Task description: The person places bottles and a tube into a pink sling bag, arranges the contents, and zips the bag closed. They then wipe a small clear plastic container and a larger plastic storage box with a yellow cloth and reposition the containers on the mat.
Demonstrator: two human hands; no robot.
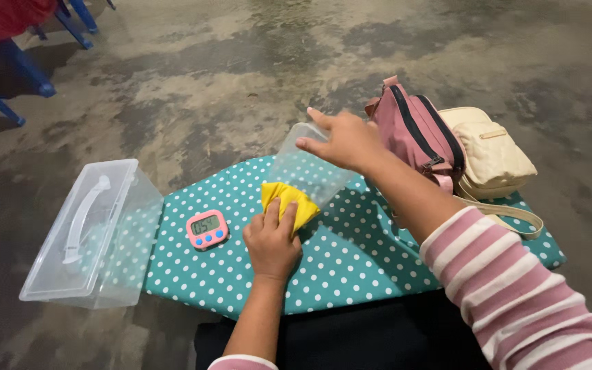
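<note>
The right hand point(342, 140) grips the upper end of a clear plastic container point(307, 171), held tilted over the teal polka-dot cloth point(351, 260), fingers closed on its rim. The left hand point(272, 243) clutches a yellow cloth point(288, 201) pressed at the container's lower, open end. A pink digital timer point(207, 229) lies on the polka-dot cloth just left of the left hand. A clear lidded box point(90, 236) sits at the cloth's left edge. A pink bag point(416, 133) and cream bag point(491, 154) rest at the right.
</note>
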